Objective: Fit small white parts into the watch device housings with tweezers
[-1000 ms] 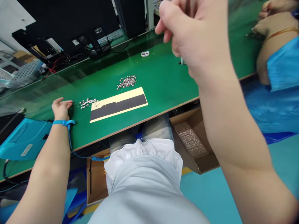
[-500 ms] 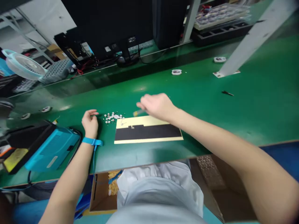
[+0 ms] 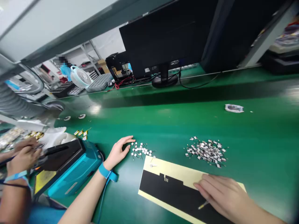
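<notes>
My left hand point(image 3: 120, 151) lies open on the green bench, thumb and fingers apart, at the edge of a small group of white square parts with thin leads point(image 3: 141, 150). A blue strap with a cord point(image 3: 107, 173) goes round that wrist. Over the right part of a pale yellow sheet with a black area point(image 3: 163, 189), my right hand point(image 3: 221, 194) is closed round a thin stick with a yellowish tip point(image 3: 202, 205); most of the stick is hidden by the fingers. Two small white parts point(image 3: 153, 165) lie on the sheet's upper left corner.
Beyond the sheet spreads a larger pile of similar white parts point(image 3: 207, 151). A teal machine point(image 3: 72, 169) stands at left, beside a co-worker's hands point(image 3: 25, 155). A white-rimmed piece point(image 3: 234, 108) lies farther back. A monitor point(image 3: 165, 37) stands behind the bench.
The view has swung left and closer. My right hand has come from above the sheet's back edge down onto its right part, stick still in it. The larger pile now shows. My left hand stays beside the small group.
</notes>
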Demonstrator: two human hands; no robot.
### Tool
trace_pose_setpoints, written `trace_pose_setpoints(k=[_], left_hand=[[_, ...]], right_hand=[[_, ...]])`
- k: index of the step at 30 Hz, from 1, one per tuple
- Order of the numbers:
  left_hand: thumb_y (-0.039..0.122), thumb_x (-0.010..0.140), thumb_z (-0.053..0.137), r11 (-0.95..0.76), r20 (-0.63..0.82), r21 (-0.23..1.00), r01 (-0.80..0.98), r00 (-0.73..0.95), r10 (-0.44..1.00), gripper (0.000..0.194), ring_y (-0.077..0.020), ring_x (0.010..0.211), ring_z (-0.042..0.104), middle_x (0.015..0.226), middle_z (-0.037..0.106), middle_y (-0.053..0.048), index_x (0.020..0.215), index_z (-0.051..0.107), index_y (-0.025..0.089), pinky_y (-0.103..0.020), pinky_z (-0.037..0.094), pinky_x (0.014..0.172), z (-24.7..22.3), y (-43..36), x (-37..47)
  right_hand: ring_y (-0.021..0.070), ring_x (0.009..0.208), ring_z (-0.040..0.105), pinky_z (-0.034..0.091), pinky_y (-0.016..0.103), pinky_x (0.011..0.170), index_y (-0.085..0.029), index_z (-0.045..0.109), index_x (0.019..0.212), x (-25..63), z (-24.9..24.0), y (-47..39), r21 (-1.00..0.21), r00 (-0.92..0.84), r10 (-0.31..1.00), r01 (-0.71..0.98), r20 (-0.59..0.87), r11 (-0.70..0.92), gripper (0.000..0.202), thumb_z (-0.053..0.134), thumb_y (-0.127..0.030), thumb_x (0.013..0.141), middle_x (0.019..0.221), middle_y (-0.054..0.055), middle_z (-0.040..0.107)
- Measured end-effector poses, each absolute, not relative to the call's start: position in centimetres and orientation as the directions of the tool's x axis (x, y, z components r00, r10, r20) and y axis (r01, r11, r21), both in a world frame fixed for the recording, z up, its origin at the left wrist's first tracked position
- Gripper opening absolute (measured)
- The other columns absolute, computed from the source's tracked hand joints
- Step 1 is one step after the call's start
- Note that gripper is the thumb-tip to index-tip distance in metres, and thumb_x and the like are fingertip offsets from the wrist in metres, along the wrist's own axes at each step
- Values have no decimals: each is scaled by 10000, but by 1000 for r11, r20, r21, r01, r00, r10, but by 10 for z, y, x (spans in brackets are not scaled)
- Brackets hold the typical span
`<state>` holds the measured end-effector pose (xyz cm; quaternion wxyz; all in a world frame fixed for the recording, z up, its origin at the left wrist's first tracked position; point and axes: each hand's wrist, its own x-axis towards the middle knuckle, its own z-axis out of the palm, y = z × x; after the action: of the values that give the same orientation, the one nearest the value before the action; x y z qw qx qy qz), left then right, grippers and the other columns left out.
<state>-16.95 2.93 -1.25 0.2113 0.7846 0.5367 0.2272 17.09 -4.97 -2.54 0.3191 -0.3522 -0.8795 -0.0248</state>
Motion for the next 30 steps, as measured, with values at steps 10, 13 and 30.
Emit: trace_pose_setpoints(k=[10,13,30], left_hand=[[279,793,512,-308,147,557,771,274,951,273,-194,884,615,912,673,-55,1053,541,201,-334,468,820,-13,33,-170],[299,758,550,-225,134,649,727,182,974,290,-182,802,621,866,661,-61,1022,559,180,-328,483,794,-14,34,-169],[167,708,602,130,-190,976,175,391,900,94,-162,758,608,811,654,-44,641,668,175,-277,493,696,40,-12,-50]], right_hand=[[152,490,542,308,273,428,-189,425,752,172,-29,-48,-215,-641,717,686,275,695,397,156,-407,948,622,0,540],[138,479,534,308,262,437,-184,437,744,176,-27,-45,-305,-644,728,663,233,684,422,175,-452,937,614,-5,545],[102,455,479,307,247,435,-159,548,738,168,-15,-65,-393,-600,752,643,275,657,399,254,-325,952,667,4,536]])
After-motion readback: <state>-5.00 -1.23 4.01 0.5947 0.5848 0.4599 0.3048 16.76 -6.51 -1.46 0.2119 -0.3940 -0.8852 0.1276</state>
